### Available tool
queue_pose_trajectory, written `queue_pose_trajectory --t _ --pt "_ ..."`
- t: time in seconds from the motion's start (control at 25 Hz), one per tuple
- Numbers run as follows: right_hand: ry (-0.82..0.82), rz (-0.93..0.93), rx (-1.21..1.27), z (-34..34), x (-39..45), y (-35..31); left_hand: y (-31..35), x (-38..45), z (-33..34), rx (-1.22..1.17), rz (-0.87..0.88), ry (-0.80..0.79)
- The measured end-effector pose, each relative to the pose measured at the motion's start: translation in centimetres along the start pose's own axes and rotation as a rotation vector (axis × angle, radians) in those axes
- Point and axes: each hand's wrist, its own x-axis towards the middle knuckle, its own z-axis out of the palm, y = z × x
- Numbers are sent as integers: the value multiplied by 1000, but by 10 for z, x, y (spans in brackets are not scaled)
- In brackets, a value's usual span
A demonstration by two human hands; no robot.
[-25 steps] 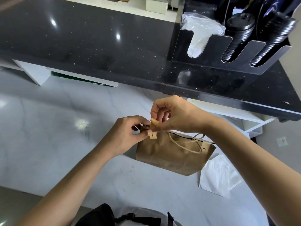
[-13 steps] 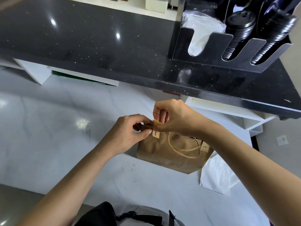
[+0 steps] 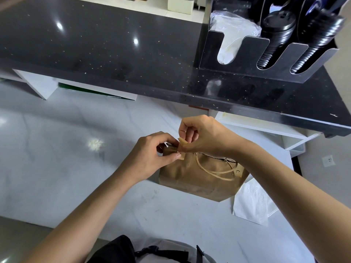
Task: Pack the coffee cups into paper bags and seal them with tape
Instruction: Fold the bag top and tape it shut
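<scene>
A brown paper bag (image 3: 197, 179) with twine handles (image 3: 214, 170) stands on the white marble counter (image 3: 57, 158), its top folded shut. My left hand (image 3: 152, 158) pinches the bag's top left corner between thumb and fingers. My right hand (image 3: 201, 137) pinches a short strip of tan tape (image 3: 182, 144) at that same corner, the strip's upper end sticking up free. A second tape strip (image 3: 238, 171) sits over the bag's top right corner. No cup is visible; the bag's inside is hidden.
A raised black speckled counter (image 3: 114, 54) runs across the back. On it stands a black dispenser (image 3: 266, 59) with stacked black lids and a white plastic-wrapped stack. A white paper sheet (image 3: 252, 204) lies right of the bag. White shelving (image 3: 266, 130) sits under the counter.
Both hands stay at the bag's top left corner. The right hand has worked the tape strip lower against the corner, with the left thumb now over its lower end.
</scene>
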Motion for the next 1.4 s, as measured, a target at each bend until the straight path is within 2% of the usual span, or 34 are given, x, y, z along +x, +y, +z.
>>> queue_pose_trajectory --t 0.36,0.48,0.64,0.76,1.0,1.2,1.4 --pt "-62 13 164 -10 9 24 -3 -1 5 75 98 51" --pt "-77 32 194 -7 12 37 -2 -2 5 79 77 69" --pt "-108 70 261 0 17 46 -1 -2 4 100 110 41" --pt "-137 80 279 1 18 48 -2 -2 3 153 164 18" --pt "-149 100 284 4 21 50 -3 -1 3 170 165 23" --pt "-133 201 322 9 22 57 -4 -1 3 183 152 39" --pt "-150 210 252 14 22 61 -5 1 4 218 144 12"
